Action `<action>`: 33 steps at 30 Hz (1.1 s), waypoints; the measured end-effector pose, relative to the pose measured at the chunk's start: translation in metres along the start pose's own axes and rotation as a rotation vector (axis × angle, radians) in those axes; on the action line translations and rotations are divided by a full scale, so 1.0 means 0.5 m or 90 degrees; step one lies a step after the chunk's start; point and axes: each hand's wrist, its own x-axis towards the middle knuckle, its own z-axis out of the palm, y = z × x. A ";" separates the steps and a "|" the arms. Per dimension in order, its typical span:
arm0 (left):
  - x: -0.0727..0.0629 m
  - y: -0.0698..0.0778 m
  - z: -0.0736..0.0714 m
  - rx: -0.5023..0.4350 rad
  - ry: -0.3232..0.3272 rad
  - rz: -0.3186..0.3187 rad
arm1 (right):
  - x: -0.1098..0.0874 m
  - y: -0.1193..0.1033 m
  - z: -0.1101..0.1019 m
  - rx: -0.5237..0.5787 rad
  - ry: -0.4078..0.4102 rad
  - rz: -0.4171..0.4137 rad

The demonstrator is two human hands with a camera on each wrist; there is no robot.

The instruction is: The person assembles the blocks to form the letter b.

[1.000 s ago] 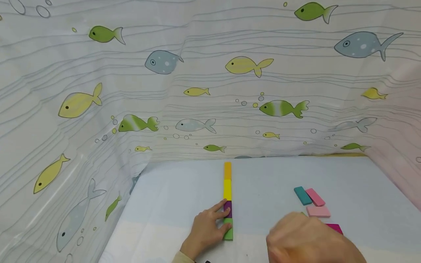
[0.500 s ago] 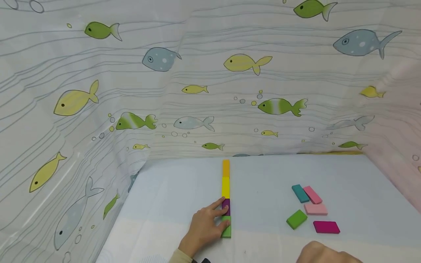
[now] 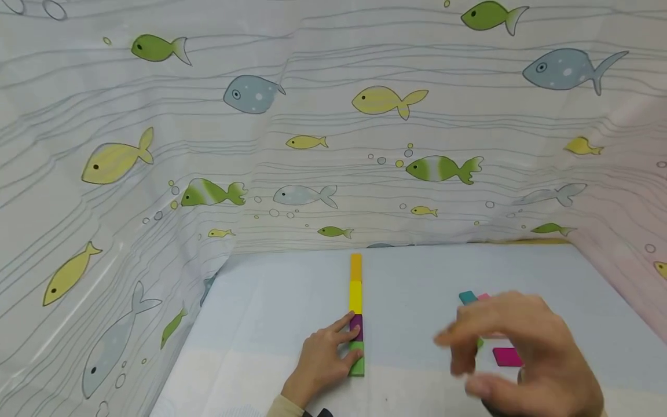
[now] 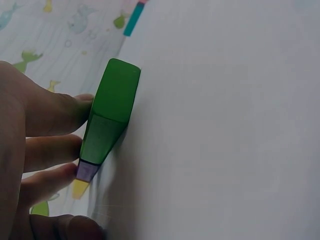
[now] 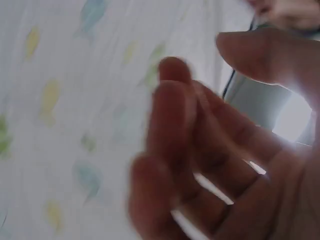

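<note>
A straight row of flat blocks runs away from me on the table: green (image 3: pixel 357 369), purple (image 3: pixel 356 320), yellow (image 3: pixel 355 298) and orange (image 3: pixel 356 267) at the far end. My left hand (image 3: pixel 320 358) lies along the row's left side, its fingertips on the purple and green blocks. In the left wrist view, the thumb and fingers touch one side of the green block (image 4: pixel 114 95). My right hand (image 3: pixel 539 350) is raised at the right with bent fingers and the thumb apart, holding nothing. The right wrist view shows the hand (image 5: pixel 215 145) with a bare palm.
Behind and partly hidden by the right hand lie loose blocks: teal (image 3: pixel 467 297), pink (image 3: pixel 484 296), magenta (image 3: pixel 506 357) and a sliver of green (image 3: pixel 480 343). A fish-patterned sheet (image 3: pixel 312 168) hangs around the white table (image 3: pixel 406 301).
My right hand first drew back toward the lower right, then came up again with thumb and fingers spread, covering part of the loose blocks. The left hand has stayed at the row.
</note>
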 end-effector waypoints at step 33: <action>0.001 0.003 -0.003 -0.014 -0.025 -0.024 | -0.246 0.243 -0.204 -0.379 -0.330 0.981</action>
